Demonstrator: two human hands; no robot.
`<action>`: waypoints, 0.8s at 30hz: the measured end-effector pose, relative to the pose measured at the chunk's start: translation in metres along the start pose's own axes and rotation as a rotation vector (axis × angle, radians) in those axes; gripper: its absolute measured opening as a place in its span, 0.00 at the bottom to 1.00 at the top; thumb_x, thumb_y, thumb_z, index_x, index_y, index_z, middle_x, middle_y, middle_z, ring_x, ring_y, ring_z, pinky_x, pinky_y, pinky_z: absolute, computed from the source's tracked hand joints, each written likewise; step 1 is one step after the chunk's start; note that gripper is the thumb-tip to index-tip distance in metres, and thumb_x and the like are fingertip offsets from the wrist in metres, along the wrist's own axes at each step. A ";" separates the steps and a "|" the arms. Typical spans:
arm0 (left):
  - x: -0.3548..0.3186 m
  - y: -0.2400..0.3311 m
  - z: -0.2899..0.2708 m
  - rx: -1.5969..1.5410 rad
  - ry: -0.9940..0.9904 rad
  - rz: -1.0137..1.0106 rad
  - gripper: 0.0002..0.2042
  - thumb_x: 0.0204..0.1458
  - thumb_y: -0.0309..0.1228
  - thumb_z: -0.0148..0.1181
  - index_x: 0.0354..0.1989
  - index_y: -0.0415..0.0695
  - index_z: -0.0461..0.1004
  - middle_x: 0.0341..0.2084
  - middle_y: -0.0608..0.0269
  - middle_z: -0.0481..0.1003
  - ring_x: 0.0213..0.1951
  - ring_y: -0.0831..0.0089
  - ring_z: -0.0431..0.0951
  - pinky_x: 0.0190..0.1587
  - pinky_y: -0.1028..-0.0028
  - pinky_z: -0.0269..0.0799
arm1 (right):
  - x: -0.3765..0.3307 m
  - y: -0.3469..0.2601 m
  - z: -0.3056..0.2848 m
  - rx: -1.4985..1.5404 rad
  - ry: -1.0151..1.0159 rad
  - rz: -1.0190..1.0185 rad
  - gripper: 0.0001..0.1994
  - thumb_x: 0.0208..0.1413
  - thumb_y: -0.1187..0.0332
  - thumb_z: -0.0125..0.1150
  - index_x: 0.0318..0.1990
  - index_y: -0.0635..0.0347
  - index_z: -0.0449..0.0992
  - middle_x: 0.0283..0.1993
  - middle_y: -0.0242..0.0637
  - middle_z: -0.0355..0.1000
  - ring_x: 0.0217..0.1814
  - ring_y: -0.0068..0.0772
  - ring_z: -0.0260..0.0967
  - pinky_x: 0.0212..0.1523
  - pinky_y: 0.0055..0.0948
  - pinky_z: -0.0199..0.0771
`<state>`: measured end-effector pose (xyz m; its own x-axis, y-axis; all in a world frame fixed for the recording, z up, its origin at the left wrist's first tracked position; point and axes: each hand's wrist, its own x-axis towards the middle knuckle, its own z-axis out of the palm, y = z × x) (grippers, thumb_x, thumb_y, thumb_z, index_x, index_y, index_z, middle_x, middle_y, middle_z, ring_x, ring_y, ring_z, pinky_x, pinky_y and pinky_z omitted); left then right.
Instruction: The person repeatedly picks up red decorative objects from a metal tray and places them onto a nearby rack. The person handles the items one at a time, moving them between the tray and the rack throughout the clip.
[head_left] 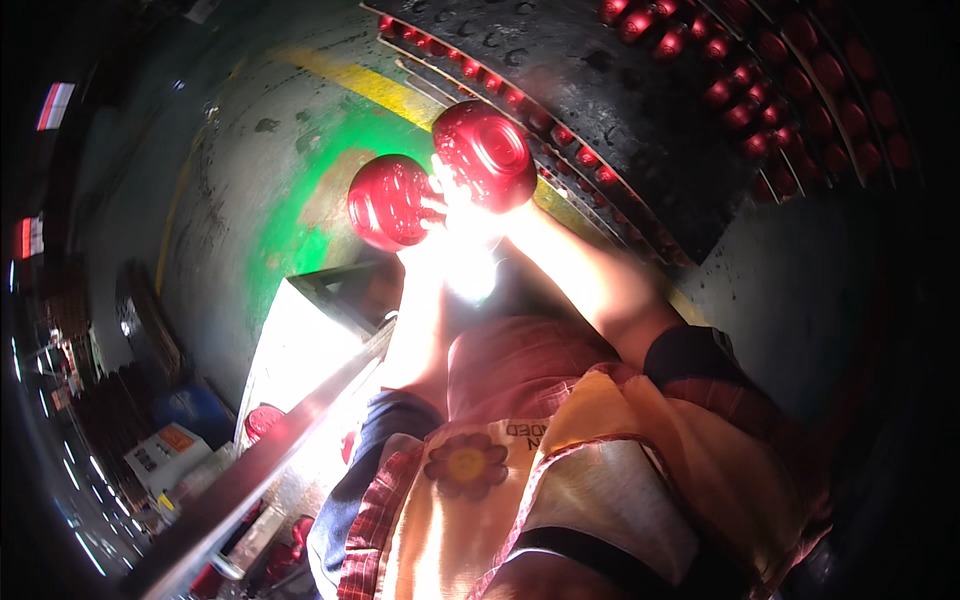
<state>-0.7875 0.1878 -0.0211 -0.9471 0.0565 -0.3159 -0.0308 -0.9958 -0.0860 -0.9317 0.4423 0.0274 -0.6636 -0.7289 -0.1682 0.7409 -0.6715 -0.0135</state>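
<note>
Both my arms reach forward into a strong glare that washes out much of the hands. My left hand (430, 222) is closed on a glossy red round piece (385, 203), shaped like a bowl or cup. A second red round piece (487, 150), with a ringed base facing up, is held by my right hand (468, 195). The two pieces are close together, tilted apart from each other. Fingertips show in the gap between them; the exact grip of each hand is partly lost in the brightness.
At the upper right, stacked dark boards (610, 100) carry rows of similar red pieces (735, 95). A slanted metal rail (270, 465) and a brightly lit white surface (300, 345) stand at my left. Beyond them are a white control box (168, 458) and a yellow floor line (365, 85).
</note>
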 end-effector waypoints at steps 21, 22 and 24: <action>-0.411 -0.002 0.007 1.037 0.444 0.775 0.25 0.57 0.33 0.60 0.64 0.39 0.67 0.59 0.52 0.71 0.59 0.66 0.72 0.63 0.67 0.67 | -0.331 0.035 -0.130 -0.215 0.177 0.197 0.26 0.60 0.56 0.50 0.62 0.60 0.69 0.62 0.46 0.69 0.59 0.46 0.70 0.56 0.48 0.75; -0.428 0.028 0.006 1.196 0.513 0.896 0.25 0.57 0.31 0.60 0.64 0.40 0.67 0.58 0.55 0.72 0.58 0.67 0.73 0.63 0.68 0.67 | -0.333 0.046 -0.119 -0.339 0.087 0.152 0.25 0.58 0.55 0.52 0.59 0.60 0.70 0.58 0.43 0.72 0.56 0.44 0.73 0.58 0.48 0.74; -0.451 0.093 -0.002 1.338 0.705 1.108 0.27 0.52 0.33 0.67 0.62 0.45 0.71 0.54 0.55 0.75 0.55 0.67 0.75 0.60 0.69 0.70 | -0.325 0.086 -0.092 -0.526 0.351 0.005 0.20 0.60 0.57 0.49 0.53 0.61 0.73 0.53 0.41 0.76 0.52 0.41 0.75 0.56 0.44 0.75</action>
<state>-0.3625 0.0699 0.1113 -0.4318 -0.9019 -0.0142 -0.1021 0.0332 0.9942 -0.6431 0.6334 -0.0095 -0.6526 -0.5849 -0.4817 0.7549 -0.4475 -0.4794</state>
